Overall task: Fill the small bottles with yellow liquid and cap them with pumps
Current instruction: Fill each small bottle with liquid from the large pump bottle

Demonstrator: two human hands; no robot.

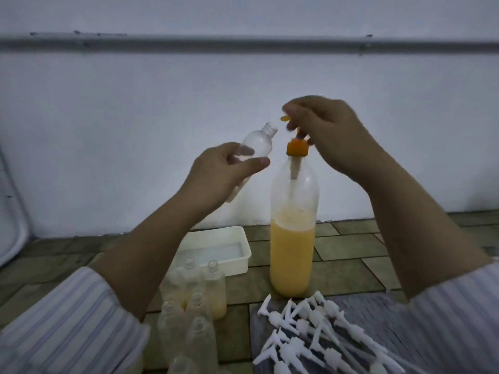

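- Striped sleeves (67,327) fill the near corners at 7 and 5 o'clock.
- The big bottle (293,238), roughly half full of yellow liquid, stands upright at centre.
- White tray (216,236) at 7 o'clock of it; white pumps (318,338) piled at 5 o'clock.
- Left hand (218,174) grasps an empty small bottle (256,147), tilted, mouth toward 1 o'clock.
- Right hand (326,130) pinches the orange pump head (297,148).
- Risk: the spout sits just beside the narrow mouth, not in it; a press now would likely spill, and a hard push could tip the tall bottle.
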